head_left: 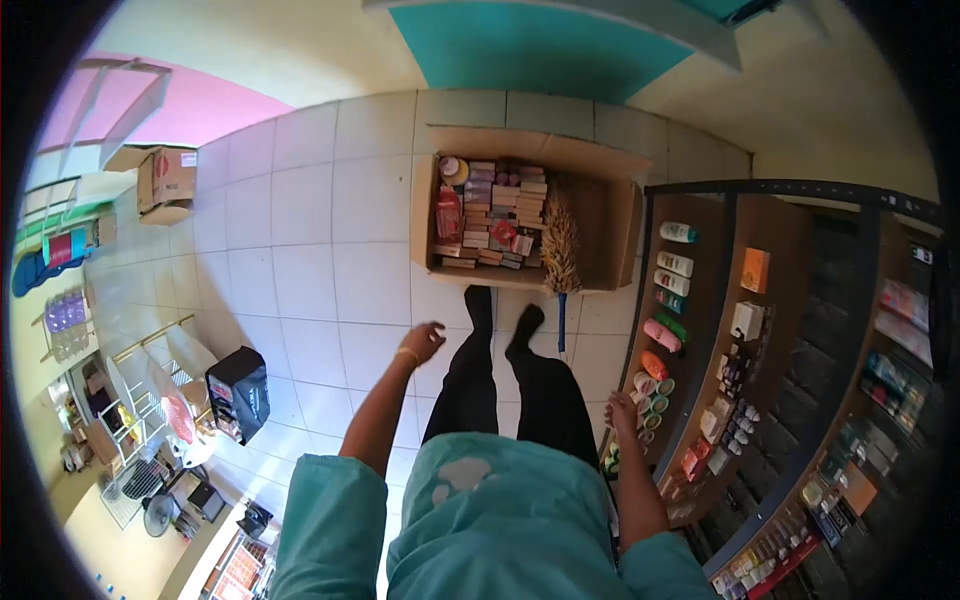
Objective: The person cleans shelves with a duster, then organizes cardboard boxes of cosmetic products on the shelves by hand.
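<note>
My left hand [425,343] hangs over the tiled floor to the left of my legs, its fingers loosely bent and apart, holding nothing. A band circles that wrist. On the other side, my right hand [621,411] is closed with its fingers curled in, and nothing sticks out of it. It is nearest to the low shelf [640,300], beside several round containers [654,405]. In front of my feet stands an open cardboard box [425,235]. Stacked small boxes [510,210] fill its left part, and a feather duster [560,240] leans over its near edge, blue handle outward.
Dark-framed shelving [732,240] with bottles and small cartons runs along my right. A black bag [238,395] stands on the floor at left. Farther left are another cardboard box [168,185], a desk fan [160,514] and a keyboard [146,478]. A teal panel [540,45] covers the wall ahead.
</note>
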